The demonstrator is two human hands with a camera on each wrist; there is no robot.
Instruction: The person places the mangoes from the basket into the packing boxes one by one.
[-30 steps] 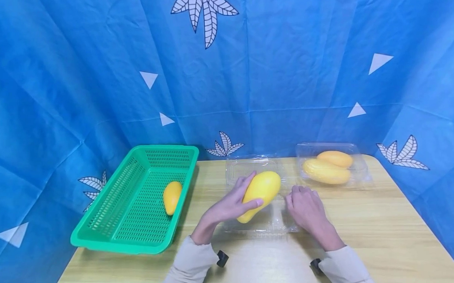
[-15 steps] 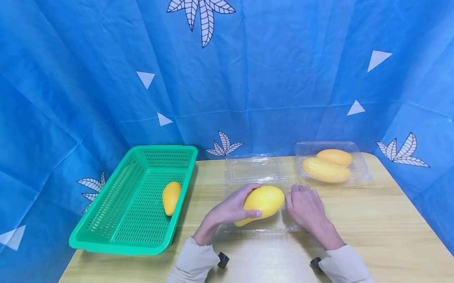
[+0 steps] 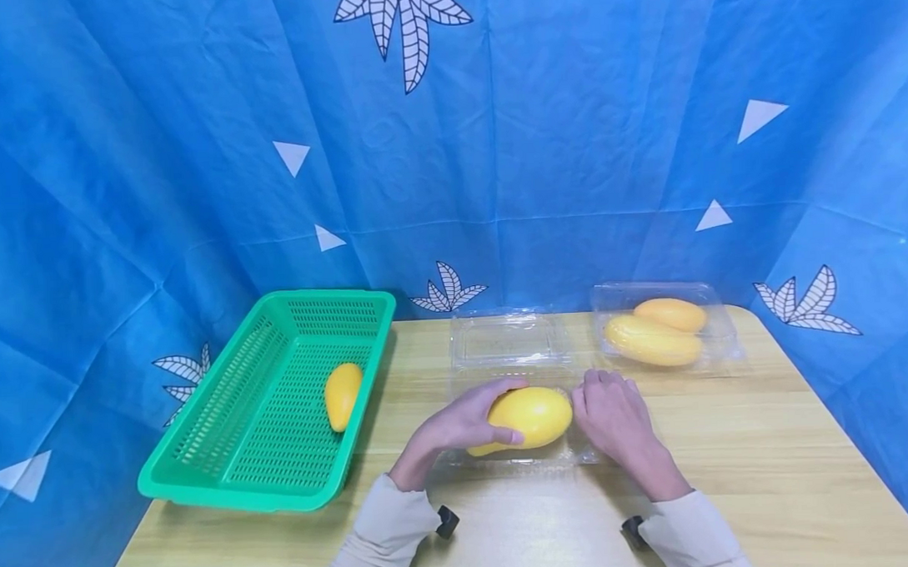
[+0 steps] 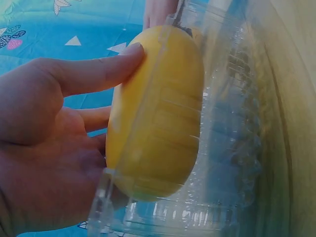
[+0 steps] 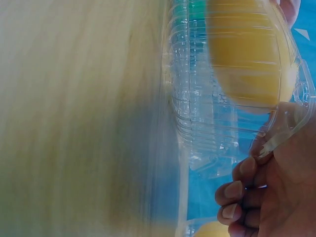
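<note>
My left hand (image 3: pixel 462 421) grips a yellow mango (image 3: pixel 537 416), thumb on the near side and fingers on the far side. The mango sits low within the walls of a clear plastic clamshell box (image 4: pixel 227 128), which lies with its lid (image 3: pixel 504 342) folded back toward the curtain. In the left wrist view, the box's clear wall crosses in front of the mango. At the box's right end, my right hand (image 3: pixel 612 411) pinches the rim (image 5: pixel 284 138) with its fingers curled. Some of the left fingers are hidden behind the mango.
A green perforated basket (image 3: pixel 149 478) stands on the left of the wooden table (image 3: pixel 791 472), with one mango (image 3: pixel 344 396) in it. Back right is a second clear box (image 3: pixel 713 299) with two mangoes (image 3: pixel 651 341). A blue curtain (image 3: pixel 569 129) hangs close behind the table.
My left hand has lowered the mango into the clear box and turned it from steeply tilted to nearly level. The right hand has stayed at the rim.
</note>
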